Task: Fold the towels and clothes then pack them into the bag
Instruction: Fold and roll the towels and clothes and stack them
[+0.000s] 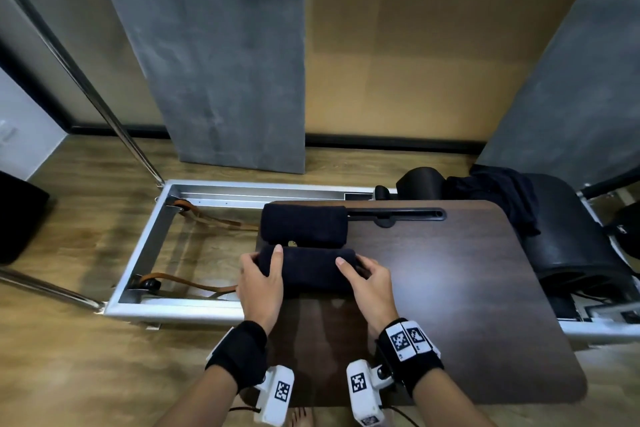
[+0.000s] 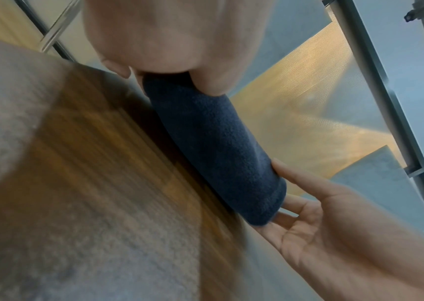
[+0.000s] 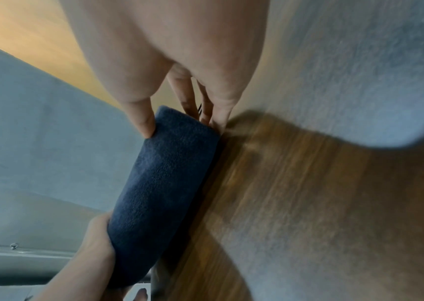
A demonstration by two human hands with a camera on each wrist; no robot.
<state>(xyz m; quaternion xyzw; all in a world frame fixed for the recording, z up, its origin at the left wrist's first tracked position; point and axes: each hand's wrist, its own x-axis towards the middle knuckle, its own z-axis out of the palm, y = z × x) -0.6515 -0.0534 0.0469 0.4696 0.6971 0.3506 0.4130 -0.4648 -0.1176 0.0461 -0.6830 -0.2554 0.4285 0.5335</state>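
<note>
Surroundings: dark wood-grain table (image 1: 450, 288) with rounded corners fills lower centre-right of the head view; a slot handle (image 1: 394, 214) is cut near its far edge. Metal frame (image 1: 145, 239) with brown straps (image 1: 194, 283) lies on the plank floor, left. Dark clothes (image 1: 498, 198) are draped over a black padded barrel (image 1: 568, 246), upper right.

Second rolled towel (image 1: 304, 224) sits at frame centre, just beyond the held one, close alongside it.

Held rolled towel (image 1: 308, 271): navy terry, nubby pile, thick cylinder (lying crosswise at the table's left edge). Left hand (image 1: 259, 284) grips its left end, thumb on top, fingers curled under. Right hand (image 1: 369, 284) clasps the right end, thumb over, fingers wrapped behind.
</note>
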